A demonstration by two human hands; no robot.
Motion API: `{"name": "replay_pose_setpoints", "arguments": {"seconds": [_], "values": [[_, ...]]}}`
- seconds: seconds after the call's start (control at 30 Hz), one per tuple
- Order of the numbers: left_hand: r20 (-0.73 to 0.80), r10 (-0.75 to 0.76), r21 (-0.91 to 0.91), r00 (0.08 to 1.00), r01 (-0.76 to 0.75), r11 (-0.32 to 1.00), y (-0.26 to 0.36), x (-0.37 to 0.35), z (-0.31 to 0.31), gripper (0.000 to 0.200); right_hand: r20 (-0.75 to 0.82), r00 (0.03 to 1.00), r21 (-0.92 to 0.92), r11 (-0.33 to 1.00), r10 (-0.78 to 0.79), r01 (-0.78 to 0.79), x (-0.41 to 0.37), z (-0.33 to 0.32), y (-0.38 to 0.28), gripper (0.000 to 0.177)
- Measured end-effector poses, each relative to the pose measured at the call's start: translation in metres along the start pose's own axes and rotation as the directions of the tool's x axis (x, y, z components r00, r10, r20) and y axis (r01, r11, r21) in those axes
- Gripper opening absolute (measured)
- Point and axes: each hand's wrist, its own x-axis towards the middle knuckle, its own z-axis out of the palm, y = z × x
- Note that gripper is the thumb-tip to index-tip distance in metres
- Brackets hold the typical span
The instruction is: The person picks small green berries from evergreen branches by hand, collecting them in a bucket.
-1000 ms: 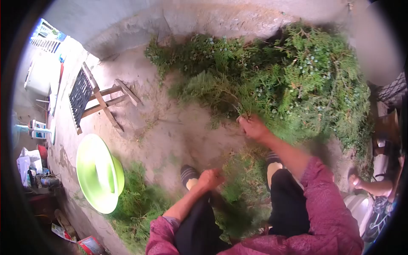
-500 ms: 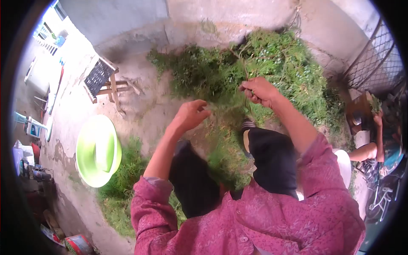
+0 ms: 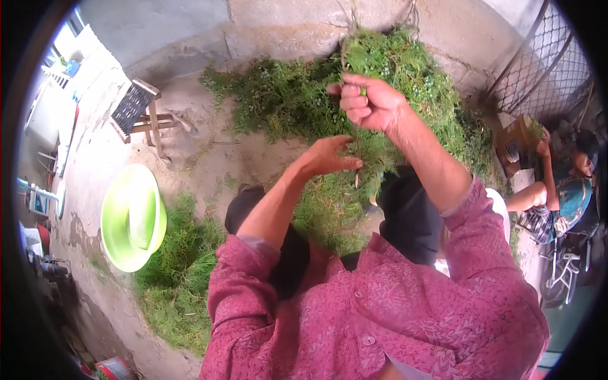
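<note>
My right hand [image 3: 375, 103] is closed around a thin branch [image 3: 358, 149], raised over the greenery. The branch's bare lower end hangs beneath my fist, and a bit of green shows between the fingers. Close beside that stem, my left hand [image 3: 326, 155] has its thumb and fingers apart, with nothing in its grasp. Behind both hands lies a large heap of leafy evergreen branches [image 3: 418, 82] bearing small pale berries. More green sprigs [image 3: 329, 212] lie on the ground between my legs.
A lime-green basin [image 3: 120, 221] stands at left beside another pile of green sprigs [image 3: 180, 278]. Behind it is a woven-top wooden stool [image 3: 136, 107]. At right a seated person [image 3: 567, 196] holds a sprig, near wire mesh [image 3: 538, 69]. A wall [image 3: 278, 28] closes the back.
My right hand has risen with the branch, and its lower end now shows. My left hand has moved right, up to the stem. The whole view has shifted slightly.
</note>
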Motion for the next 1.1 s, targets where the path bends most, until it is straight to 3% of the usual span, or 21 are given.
{"name": "replay_pose_setpoints", "arguments": {"seconds": [0.03, 0.07, 0.1, 0.17, 0.3, 0.4, 0.43, 0.5, 0.53, 0.57, 0.63, 0.67, 0.73, 0.8, 0.87, 0.97, 1.1], "values": [[0.076, 0.008, -0.214, 0.997, 0.009, 0.977, 0.006, 0.002, -0.002, 0.072, 0.017, 1.000, 0.035, 0.999, -0.025, 0.024, 0.004, 0.002, -0.003, 0.030], [0.167, -0.001, -0.527, 0.986, 0.090, 0.845, 0.013, 0.003, -0.005, 0.069, 0.036, 0.998, 0.065, 0.996, -0.057, 0.055, 0.008, 0.003, -0.011, 0.031], [0.180, -0.002, -0.523, 0.984, 0.097, 0.847, 0.018, 0.007, -0.008, 0.069, 0.032, 0.997, 0.075, 0.995, -0.065, 0.063, 0.012, 0.003, -0.020, 0.031], [0.174, 0.182, -0.645, 0.968, -0.028, 0.763, 0.021, 0.017, -0.014, 0.067, 0.128, 0.986, 0.178, 0.980, -0.108, 0.084, 0.019, 0.001, -0.039, 0.032], [0.191, 0.158, -0.664, 0.969, 0.009, 0.748, 0.035, 0.022, -0.037, 0.055, 0.157, 0.969, 0.216, 0.964, -0.190, 0.154, 0.028, -0.008, -0.065, 0.038], [-0.053, -0.118, -0.508, 0.992, 0.075, 0.858, 0.025, 0.035, -0.045, 0.029, 0.171, 0.957, 0.175, 0.963, -0.233, 0.203, 0.031, -0.032, -0.066, 0.041], [-0.057, -0.120, -0.503, 0.991, 0.075, 0.861, 0.027, 0.037, -0.049, 0.029, 0.161, 0.954, 0.122, 0.964, -0.253, 0.236, 0.029, -0.041, -0.063, 0.040], [-0.165, -0.269, -0.738, 0.949, 0.062, 0.672, 0.031, 0.036, -0.057, 0.022, 0.168, 0.948, 0.107, 0.961, -0.272, 0.256, 0.020, -0.060, -0.055, 0.040], [-0.203, -0.338, -0.801, 0.919, 0.042, 0.597, 0.029, 0.038, -0.059, 0.017, 0.090, 0.951, 0.067, 0.955, -0.294, 0.289, 0.017, -0.073, -0.052, 0.039], [-0.210, -0.342, -0.796, 0.916, 0.043, 0.603, 0.029, 0.038, -0.061, 0.017, 0.012, 0.948, 0.028, 0.948, -0.318, 0.318, 0.015, -0.085, -0.047, 0.037], [-0.285, -0.396, -0.861, 0.873, -0.052, 0.506, 0.029, 0.038, -0.066, 0.025, 0.019, 0.951, 0.019, 0.951, -0.308, 0.308, 0.008, -0.109, -0.034, 0.031], [-0.291, -0.393, -0.854, 0.872, -0.052, 0.518, 0.025, 0.040, -0.069, 0.025, 0.016, 0.954, 0.003, 0.954, -0.299, 0.299, 0.007, -0.117, -0.028, 0.025], [-0.269, -0.422, -0.893, 0.866, -0.060, 0.446, 0.013, 0.043, -0.071, 0.021, 0.067, 0.961, -0.046, 0.961, -0.269, 0.273, 0.004, -0.123, -0.018, 0.023], [-0.288, -0.450, -0.887, 0.845, -0.059, 0.458, 0.012, 0.049, -0.069, 0.019, 0.114, 0.963, -0.096, 0.962, -0.243, 0.254, 0.002, -0.121, -0.012, 0.020], [-0.329, -0.498, -0.886, 0.802, -0.079, 0.457, 0.017, 0.057, -0.063, 0.015, -0.034, 0.989, -0.177, 0.975, -0.143, 0.135, 0.005, -0.112, -0.008, 0.018], [-0.280, -0.450, -0.866, 0.848, -0.021, 0.500, 0.012, 0.061, -0.059, 0.015, -0.157, 0.979, -0.225, 0.970, -0.133, 0.096, 0.018, -0.119, -0.006, 0.016], [-0.270, -0.451, -0.840, 0.851, 0.021, 0.543, 0.018, 0.065, -0.050, 0.016, -0.192, 0.971, -0.395, 0.917, -0.144, 0.058, 0.022, -0.128, -0.011, 0.024]]}}
